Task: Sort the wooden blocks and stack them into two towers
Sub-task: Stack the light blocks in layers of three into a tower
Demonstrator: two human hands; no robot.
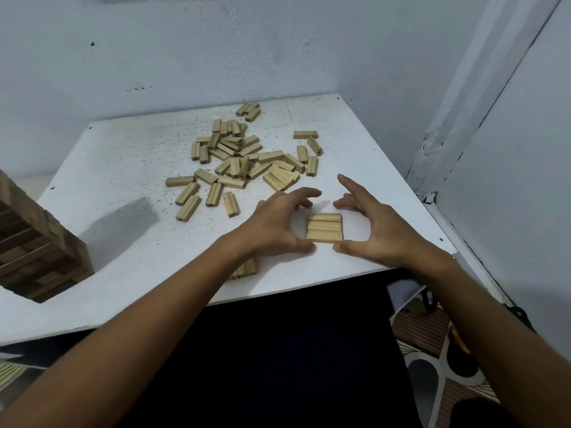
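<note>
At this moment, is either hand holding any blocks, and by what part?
Neither grips anything. The left hand and right hand frame the three-block layer, thumbs near its front edge; contact cannot be told.

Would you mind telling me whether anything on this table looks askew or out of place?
The tall wooden block tower at the left edge appears to lean, though the wide-angle lens may exaggerate it. A few loose wooden blocks lie partly hidden under the left forearm, apart from the main pile.

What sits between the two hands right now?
In the head view, a flat row of three blocks lies on the table between the left hand and right hand.
</note>
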